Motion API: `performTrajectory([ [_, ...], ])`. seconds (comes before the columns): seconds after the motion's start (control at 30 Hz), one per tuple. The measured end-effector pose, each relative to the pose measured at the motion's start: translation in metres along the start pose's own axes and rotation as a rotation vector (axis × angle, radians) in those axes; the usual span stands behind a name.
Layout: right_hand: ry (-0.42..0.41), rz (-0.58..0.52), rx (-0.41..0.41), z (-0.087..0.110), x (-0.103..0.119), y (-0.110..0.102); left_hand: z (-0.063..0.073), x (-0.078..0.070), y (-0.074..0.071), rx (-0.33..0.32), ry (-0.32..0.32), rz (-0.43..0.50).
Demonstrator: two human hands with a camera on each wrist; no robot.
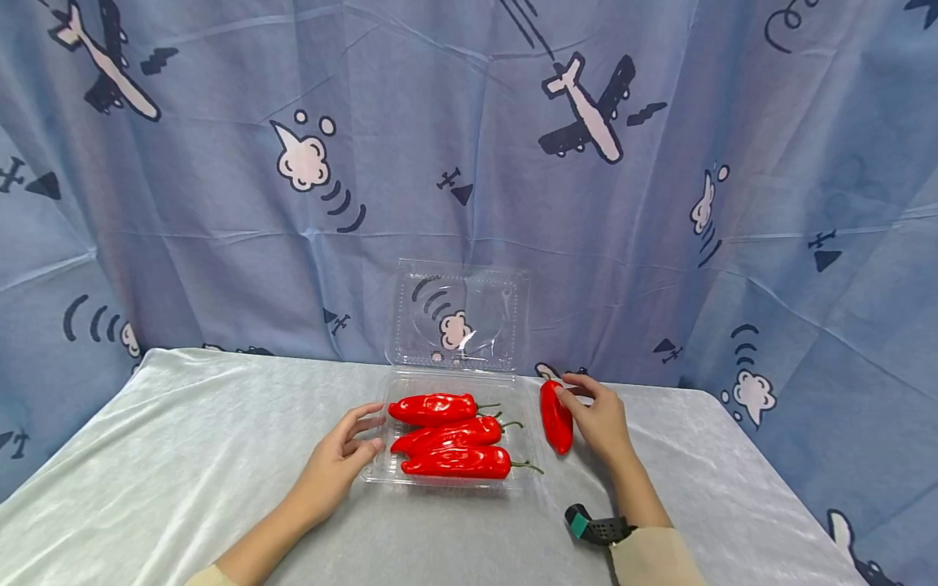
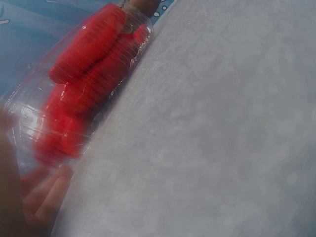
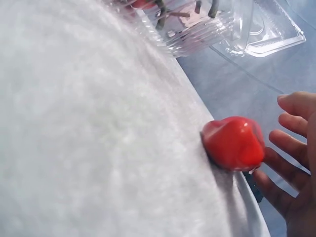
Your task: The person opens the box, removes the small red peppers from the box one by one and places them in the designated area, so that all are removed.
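A clear plastic clamshell box (image 1: 523,407) stands on the table with its lid (image 1: 506,317) raised at the back. Several long red peppers (image 1: 458,462) lie in it, their green stems pointing right. My left hand (image 1: 333,468) is at the box's left side, fingers and thumb relaxed against its edge; the left wrist view is blurred. Right of the box, a single red pepper (image 1: 555,423) lies on the cloth with its stem end away from me. My right hand (image 1: 601,419) is beside its stem end, and in the right wrist view the fingers (image 3: 286,145) are spread around nothing.
White cloth (image 1: 454,537) covers the table. A blue curtain (image 1: 454,163) printed with airplanes and clouds hangs close behind the table's back edge. The right wrist wears a black band (image 1: 604,531), and both forearms come in from the front.
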State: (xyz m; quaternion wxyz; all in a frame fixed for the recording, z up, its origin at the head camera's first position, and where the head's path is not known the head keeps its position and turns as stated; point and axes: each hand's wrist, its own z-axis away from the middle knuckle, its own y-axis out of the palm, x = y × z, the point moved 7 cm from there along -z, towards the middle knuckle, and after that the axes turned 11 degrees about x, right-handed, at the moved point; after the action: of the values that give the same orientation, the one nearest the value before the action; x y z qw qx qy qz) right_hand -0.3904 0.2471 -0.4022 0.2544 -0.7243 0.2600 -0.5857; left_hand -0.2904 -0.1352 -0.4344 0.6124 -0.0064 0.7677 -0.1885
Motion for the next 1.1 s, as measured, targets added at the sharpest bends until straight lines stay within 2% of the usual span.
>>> performTrajectory([
  [0.17,-0.024,-0.018,0.004,0.000,0.010,-0.004,-0.001,0.000,0.000,0.007,0.003,-0.001],
  [0.47,-0.127,0.011,0.007,0.001,0.032,-0.011,-0.001,-0.001,0.000,0.009,0.007,0.000],
  [0.77,-0.192,0.032,0.049,0.006,0.060,-0.018,-0.001,0.002,0.000,-0.008,-0.025,-0.013],
  [1.1,-0.231,0.032,0.108,0.013,0.090,-0.023,0.000,0.001,0.000,-0.008,-0.022,-0.016],
])
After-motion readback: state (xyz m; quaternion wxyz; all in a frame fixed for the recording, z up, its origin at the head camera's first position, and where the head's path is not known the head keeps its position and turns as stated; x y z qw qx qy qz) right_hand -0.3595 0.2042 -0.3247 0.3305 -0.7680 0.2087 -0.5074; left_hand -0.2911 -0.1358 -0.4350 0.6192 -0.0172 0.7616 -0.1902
